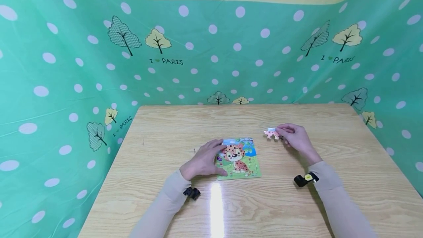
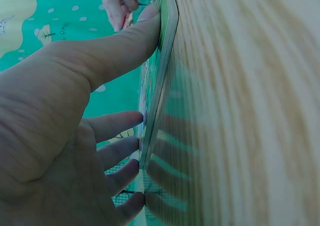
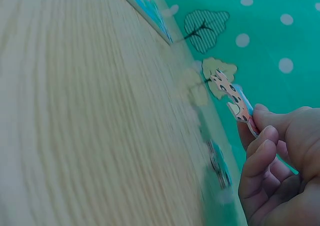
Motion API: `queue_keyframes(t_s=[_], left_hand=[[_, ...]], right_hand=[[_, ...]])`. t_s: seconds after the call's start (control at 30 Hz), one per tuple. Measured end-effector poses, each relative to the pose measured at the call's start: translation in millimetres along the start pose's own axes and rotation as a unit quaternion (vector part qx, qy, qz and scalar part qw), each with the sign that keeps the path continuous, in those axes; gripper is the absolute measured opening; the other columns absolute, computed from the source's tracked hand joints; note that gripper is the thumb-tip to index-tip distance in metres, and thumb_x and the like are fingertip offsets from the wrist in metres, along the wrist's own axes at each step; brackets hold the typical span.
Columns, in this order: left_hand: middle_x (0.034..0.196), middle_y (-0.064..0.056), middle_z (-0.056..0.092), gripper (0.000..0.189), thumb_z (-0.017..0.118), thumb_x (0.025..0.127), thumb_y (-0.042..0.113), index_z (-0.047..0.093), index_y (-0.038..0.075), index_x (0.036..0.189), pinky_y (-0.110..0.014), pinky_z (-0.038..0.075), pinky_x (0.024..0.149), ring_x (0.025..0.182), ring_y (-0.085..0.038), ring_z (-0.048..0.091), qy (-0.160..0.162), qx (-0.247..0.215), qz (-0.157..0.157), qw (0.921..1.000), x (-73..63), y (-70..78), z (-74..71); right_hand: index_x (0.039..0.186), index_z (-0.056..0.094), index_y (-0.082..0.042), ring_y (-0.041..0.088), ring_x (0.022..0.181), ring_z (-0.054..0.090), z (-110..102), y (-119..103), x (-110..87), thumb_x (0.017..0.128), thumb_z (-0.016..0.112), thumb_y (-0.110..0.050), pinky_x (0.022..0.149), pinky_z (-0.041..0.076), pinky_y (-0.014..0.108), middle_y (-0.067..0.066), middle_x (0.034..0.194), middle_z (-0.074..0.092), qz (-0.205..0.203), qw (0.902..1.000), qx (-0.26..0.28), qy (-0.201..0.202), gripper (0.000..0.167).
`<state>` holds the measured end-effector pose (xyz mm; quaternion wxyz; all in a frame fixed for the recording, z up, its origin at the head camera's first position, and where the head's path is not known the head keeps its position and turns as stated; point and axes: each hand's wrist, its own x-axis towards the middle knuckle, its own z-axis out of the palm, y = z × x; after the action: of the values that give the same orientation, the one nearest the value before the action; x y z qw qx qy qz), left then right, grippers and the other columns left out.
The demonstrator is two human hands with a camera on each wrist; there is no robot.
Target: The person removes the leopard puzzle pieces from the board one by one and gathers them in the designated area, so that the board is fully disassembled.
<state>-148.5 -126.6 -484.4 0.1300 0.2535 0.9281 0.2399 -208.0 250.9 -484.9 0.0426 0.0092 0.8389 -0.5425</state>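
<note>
On the table lies a square jigsaw puzzle (image 1: 241, 162) with a cartoon leopard on a green and blue ground. My left hand (image 1: 206, 159) spans its left side, thumb on the lower part and fingertips at the upper left edge. In the left wrist view the thumb of the left hand (image 2: 65, 106) touches the puzzle (image 2: 162, 66), the fingers spread and nearly straight. Right of the puzzle, my right hand (image 1: 295, 137) pinches a spotted pink puzzle piece (image 1: 271, 133) between thumb and fingers. The right wrist view shows this piece (image 3: 234, 99) held above the table.
Another puzzle piece (image 3: 219, 163) lies on the wooden table (image 1: 158, 135) below the right hand. A green dotted cloth (image 1: 214, 47) hangs behind and at both sides of the table. Glare streaks the table (image 1: 216, 208) in front of the puzzle.
</note>
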Motion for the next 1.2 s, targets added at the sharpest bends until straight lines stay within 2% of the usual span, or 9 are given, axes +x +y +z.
queue_keyframes(t_s=[0.27,0.57,0.97,1.07,1.13,1.2], left_hand=[[0.170,-0.007,0.025,0.106,0.089,0.074,0.054,0.043,0.010,0.158,-0.053,0.016,0.125,0.156,-0.029,0.018,-0.002,0.002,0.000,1.0000,-1.8,1.1,-1.0],[0.170,-0.007,0.025,0.105,0.088,0.076,0.055,0.042,0.010,0.159,-0.054,0.017,0.125,0.156,-0.030,0.017,-0.005,0.001,0.004,1.0000,-2.3,1.6,-1.3],[0.170,-0.006,0.023,0.107,0.088,0.074,0.057,0.041,0.011,0.159,-0.053,0.016,0.125,0.156,-0.029,0.017,-0.007,0.006,0.001,1.0000,-1.2,0.3,-0.2],[0.170,-0.007,0.023,0.107,0.088,0.074,0.057,0.041,0.011,0.159,-0.053,0.015,0.125,0.156,-0.030,0.016,-0.007,0.005,0.002,1.0000,-0.9,0.2,-0.2],[0.170,-0.007,0.023,0.107,0.088,0.074,0.057,0.042,0.011,0.159,-0.054,0.016,0.125,0.156,-0.030,0.017,-0.007,0.005,0.002,1.0000,-0.8,0.2,-0.2],[0.170,-0.007,0.023,0.107,0.088,0.075,0.057,0.042,0.011,0.159,-0.053,0.016,0.125,0.156,-0.029,0.017,-0.007,0.005,0.003,1.0000,-0.6,0.3,-0.2]], right_hand=[[0.131,0.063,0.004,0.010,0.063,0.056,-20,9,1.0,0.102,0.069,-0.036,0.052,0.052,0.025,0.007,0.100,0.073,0.010,0.9997,-0.016,0.013,0.050],[0.137,0.059,0.002,0.009,0.066,0.056,-45,17,3.4,0.101,0.068,-0.042,0.054,0.052,0.023,-0.007,0.095,0.070,0.044,0.9982,-0.024,0.033,0.057],[0.135,0.061,0.005,0.011,0.066,0.054,-63,27,0.4,0.104,0.063,-0.036,0.053,0.050,0.025,0.009,0.095,0.065,0.057,0.9946,-0.076,0.041,0.051],[0.132,0.064,0.004,0.017,0.075,0.057,-62,30,1.2,0.104,0.063,-0.037,0.056,0.050,0.026,0.016,0.104,0.067,0.057,0.9917,-0.105,0.048,0.050],[0.131,0.065,0.003,0.024,0.088,0.060,-61,31,2.2,0.104,0.062,-0.040,0.064,0.051,0.030,0.022,0.114,0.067,0.057,0.9885,-0.129,0.054,0.050],[0.131,0.066,0.003,0.035,0.103,0.061,-60,32,3.1,0.104,0.062,-0.041,0.077,0.053,0.038,0.027,0.124,0.065,0.056,0.9855,-0.148,0.061,0.052]])
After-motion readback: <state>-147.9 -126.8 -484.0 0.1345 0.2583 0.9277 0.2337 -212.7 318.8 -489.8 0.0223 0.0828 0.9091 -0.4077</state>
